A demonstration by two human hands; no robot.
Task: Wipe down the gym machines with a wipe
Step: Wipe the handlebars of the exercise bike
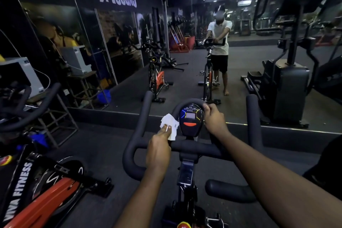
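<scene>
A black spin bike stands right in front of me, its padded handlebar (133,146) curving up on both sides. In the middle sits an oval console (190,119) with a small screen and a red button. My left hand (159,146) pinches a crumpled white wipe (169,125) against the console's left edge. My right hand (214,117) grips the console's upper right rim, fingers curled over the top.
A wall mirror (185,52) faces me and reflects a person at the bike. A red and black bike (37,196) stands at lower left, another bike's handlebar (27,109) at left. A stepper machine (288,83) is at right. The floor is dark rubber.
</scene>
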